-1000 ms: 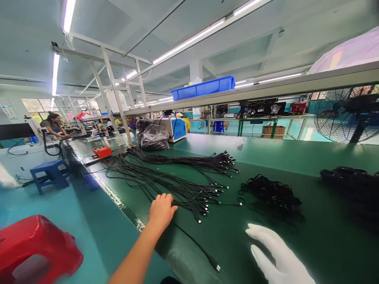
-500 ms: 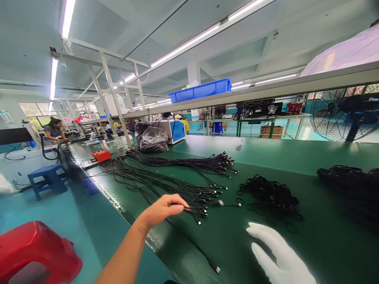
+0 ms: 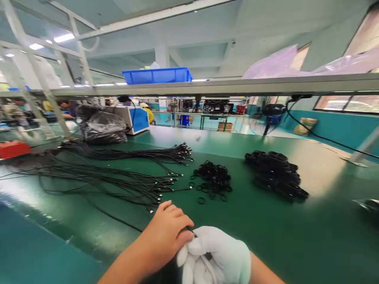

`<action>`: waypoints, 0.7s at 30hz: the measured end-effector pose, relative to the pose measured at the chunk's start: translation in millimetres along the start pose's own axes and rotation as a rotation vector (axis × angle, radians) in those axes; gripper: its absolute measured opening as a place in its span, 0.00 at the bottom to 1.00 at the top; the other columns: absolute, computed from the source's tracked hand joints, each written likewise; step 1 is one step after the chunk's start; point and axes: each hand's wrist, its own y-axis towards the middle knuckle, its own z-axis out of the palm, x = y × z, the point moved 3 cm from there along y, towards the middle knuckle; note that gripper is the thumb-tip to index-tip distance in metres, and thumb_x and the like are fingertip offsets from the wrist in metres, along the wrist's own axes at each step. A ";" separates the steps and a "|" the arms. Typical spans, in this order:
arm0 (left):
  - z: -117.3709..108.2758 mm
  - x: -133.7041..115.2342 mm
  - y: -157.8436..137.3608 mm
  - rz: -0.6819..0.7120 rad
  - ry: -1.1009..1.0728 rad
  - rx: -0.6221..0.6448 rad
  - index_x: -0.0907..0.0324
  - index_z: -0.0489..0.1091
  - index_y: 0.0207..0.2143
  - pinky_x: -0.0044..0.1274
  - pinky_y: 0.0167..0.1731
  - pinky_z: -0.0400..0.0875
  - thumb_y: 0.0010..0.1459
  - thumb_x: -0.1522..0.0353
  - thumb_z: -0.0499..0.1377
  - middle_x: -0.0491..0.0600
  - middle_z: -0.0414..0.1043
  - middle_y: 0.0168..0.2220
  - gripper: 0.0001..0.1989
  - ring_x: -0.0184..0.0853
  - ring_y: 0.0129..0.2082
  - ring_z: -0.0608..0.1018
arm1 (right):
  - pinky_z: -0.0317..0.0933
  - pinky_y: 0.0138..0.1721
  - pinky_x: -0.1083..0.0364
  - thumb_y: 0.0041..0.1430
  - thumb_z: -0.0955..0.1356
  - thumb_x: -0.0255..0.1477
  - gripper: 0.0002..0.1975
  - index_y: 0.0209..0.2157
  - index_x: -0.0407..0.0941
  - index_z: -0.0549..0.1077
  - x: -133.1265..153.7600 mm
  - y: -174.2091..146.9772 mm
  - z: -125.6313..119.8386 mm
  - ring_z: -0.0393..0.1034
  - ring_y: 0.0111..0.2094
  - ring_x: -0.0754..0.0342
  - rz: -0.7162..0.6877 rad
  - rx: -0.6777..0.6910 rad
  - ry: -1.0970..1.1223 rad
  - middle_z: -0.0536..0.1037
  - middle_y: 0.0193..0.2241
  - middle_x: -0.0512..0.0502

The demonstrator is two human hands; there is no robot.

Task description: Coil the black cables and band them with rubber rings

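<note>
My bare left hand (image 3: 170, 232) is closed around a black cable (image 3: 118, 219), which trails from it to the left across the table. Pressed against it at the bottom middle is my right hand (image 3: 217, 252) in a white glove. Its fingers are curled in and meet the left fingertips at a small dark piece of the cable; most of that end is hidden. Just beyond the hands lie many loose black cables (image 3: 127, 179) with pale plug tips. Behind them stretches a thicker cable bundle (image 3: 148, 154).
Small black rings (image 3: 214, 175) are heaped ahead of my hands. Further right is a pile of coiled black cables (image 3: 275, 173) on the green table (image 3: 237, 225). A dark plastic bag (image 3: 103, 126) and a blue-and-white machine (image 3: 137, 118) stand back left, under a shelf holding a blue tray (image 3: 156, 76).
My view has turned right. My left hand has drawn a cable away from the loose ones, and my gloved right hand, earlier open and apart, has closed and come against it.
</note>
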 end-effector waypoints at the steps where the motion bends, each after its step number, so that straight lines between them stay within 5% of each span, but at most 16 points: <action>1: 1.8 -4.4 3.0 0.020 -0.028 0.032 0.54 0.74 0.34 0.33 0.52 0.52 0.58 0.71 0.56 0.43 0.74 0.33 0.07 0.32 0.37 0.72 | 0.63 0.16 0.60 0.43 0.65 0.35 0.23 0.37 0.30 0.72 0.0 1.8 -4.5 0.72 0.20 0.53 -0.011 0.037 0.026 0.78 0.25 0.34; 9: -5.3 -19.0 31.4 0.041 -0.094 0.061 0.57 0.70 0.25 0.26 0.39 0.58 0.56 0.72 0.55 0.41 0.68 0.26 0.08 0.31 0.32 0.68 | 0.69 0.22 0.53 0.44 0.57 0.29 0.24 0.41 0.31 0.70 12.0 -2.5 5.4 0.76 0.30 0.44 0.005 0.271 0.199 0.78 0.31 0.32; 21: 3.6 -14.3 41.4 0.046 -0.093 0.092 0.54 0.72 0.28 0.27 0.42 0.59 0.60 0.67 0.52 0.41 0.70 0.29 0.11 0.32 0.34 0.70 | 0.68 0.22 0.55 0.53 0.58 0.32 0.20 0.37 0.31 0.71 0.3 6.1 -9.0 0.76 0.27 0.48 -0.004 0.221 0.068 0.78 0.28 0.34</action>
